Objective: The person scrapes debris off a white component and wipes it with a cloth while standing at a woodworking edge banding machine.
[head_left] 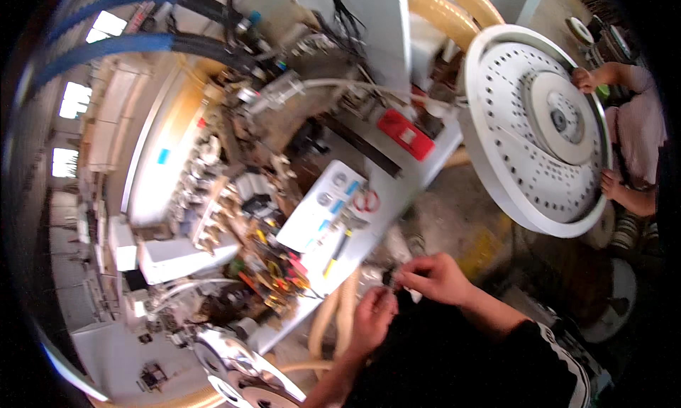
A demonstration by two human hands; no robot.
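My left hand (376, 313) and my right hand (438, 279) are close together in front of my body, just off the edge of the white worktable (386, 208). The fingers of both are curled and pinched toward each other. Between the fingertips is a small dark thing (387, 276), too small and blurred to name. On the table beyond my hands lie a hammer-like tool (341, 248) with a black and yellow handle, two red rings (366, 201) and a white printed sheet (312, 216) with blue patches.
On the right another person's hands (586, 80) grip the rim of a large white disc (496, 124) full of holes. A red flat case (406, 134) and a dark bar (362, 147) lie farther back. Jumbled tools (273, 266) and small parts crowd the left; a yellowish hose (346, 305) hangs below.
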